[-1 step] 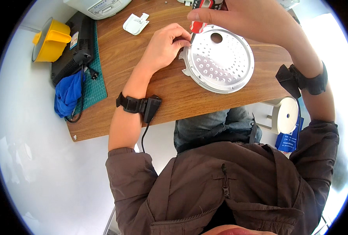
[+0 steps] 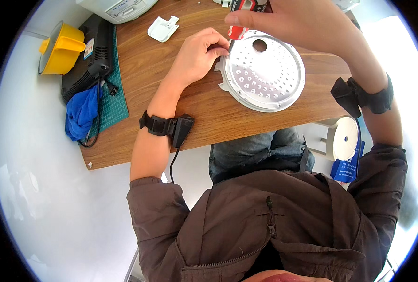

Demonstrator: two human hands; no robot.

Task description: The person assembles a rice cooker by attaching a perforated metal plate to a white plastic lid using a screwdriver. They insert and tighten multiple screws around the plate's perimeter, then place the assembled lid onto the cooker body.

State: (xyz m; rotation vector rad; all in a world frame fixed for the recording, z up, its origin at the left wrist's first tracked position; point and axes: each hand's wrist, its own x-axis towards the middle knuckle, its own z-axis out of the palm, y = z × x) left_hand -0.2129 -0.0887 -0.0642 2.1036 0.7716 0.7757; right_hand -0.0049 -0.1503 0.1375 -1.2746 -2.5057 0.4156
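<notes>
A round silvery metal plate [image 2: 265, 77], full of small holes and with one larger hole near its far edge, lies on the wooden table. My right hand [image 2: 296, 23] is wrapped round the red and black handle of a screwdriver [image 2: 237, 33]. The screwdriver's shaft points down at the plate's far left rim, where its tip is hidden. My left hand [image 2: 197, 56] is closed, thumb and fingertips pinched at that same rim beside the shaft. Whatever lies between those fingertips cannot be made out. Small notched tabs stick out from the plate's left edge below my fingers.
A white plastic part [image 2: 163, 29] lies beyond my left hand. At left are a yellow cup [image 2: 65, 48], a black device [image 2: 98, 54] with a cord, a blue cloth [image 2: 82, 113] and a green cutting mat [image 2: 115, 105]. A white appliance [image 2: 124, 9] stands behind; a stool [image 2: 345, 138] is at right.
</notes>
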